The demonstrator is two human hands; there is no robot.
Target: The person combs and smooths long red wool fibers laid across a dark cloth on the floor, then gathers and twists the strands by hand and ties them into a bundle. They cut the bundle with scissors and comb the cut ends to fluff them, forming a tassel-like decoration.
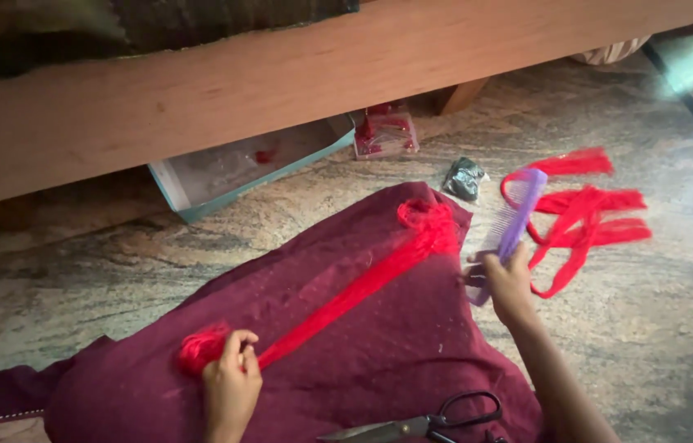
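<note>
Head view looks down on a person seated on a mottled stone floor (674,328), a maroon cloth (346,344) spread over the lap. A long bundle of red thread (363,287) lies stretched diagonally across that cloth. The left hand (230,385) is closed around the bundle close to its lower, fluffy end, pinning it taut. The right hand (509,283) grips the handle of a lilac comb (515,221), held just beside the upper, knotted end of the bundle and not yet in the strands.

Judging by the look of it, the work is partway: the stretched bundle already lies fairly straight and smooth along its middle, while both ends remain bunched. More red thread skeins (584,213) sit looped and loose on the floor beyond the comb, apparently untouched.

The thread looks fine, glossy and slippery; the cloth is matte and softly creased. Black-handled scissors (428,425) rest on the cloth near the bottom edge. A wooden bed frame (281,90) crosses the top, with a shallow pale box (248,168) and a small clear packet (385,131) beneath it.
</note>
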